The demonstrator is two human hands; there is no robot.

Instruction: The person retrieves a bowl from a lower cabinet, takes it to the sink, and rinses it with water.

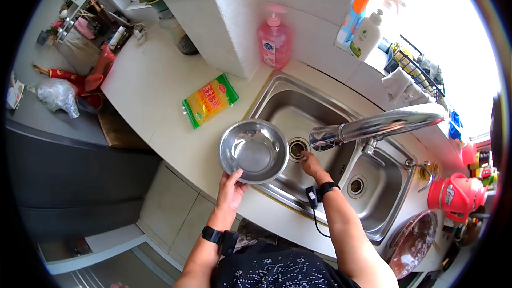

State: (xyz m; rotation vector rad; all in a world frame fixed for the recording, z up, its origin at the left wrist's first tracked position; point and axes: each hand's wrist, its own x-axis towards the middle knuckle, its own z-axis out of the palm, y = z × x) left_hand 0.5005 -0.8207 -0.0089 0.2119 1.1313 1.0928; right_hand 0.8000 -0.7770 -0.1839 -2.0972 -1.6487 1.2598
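My left hand [232, 190] grips the near rim of a shiny stainless steel bowl [253, 156], thumb on top. The bowl has no contents that I can see and covers part of the counter and the sink's left edge. My right hand [311, 164] reaches into the larger basin of a double steel sink [276, 106]. Its fingertips are at the edge of the round drain strainer [298, 149]; whether they hold anything is hidden. Beyond the bowl, a green and yellow plastic food packet [211, 101] lies flat on the counter.
A chrome faucet [376, 124] arches over the basin, its spout close above my right hand. A pink pump bottle [275, 44] stands behind the sink. To the right are a red kettle [456, 196] and a reddish-brown basin [416, 244]. Wrist straps and a cable are on my arms.
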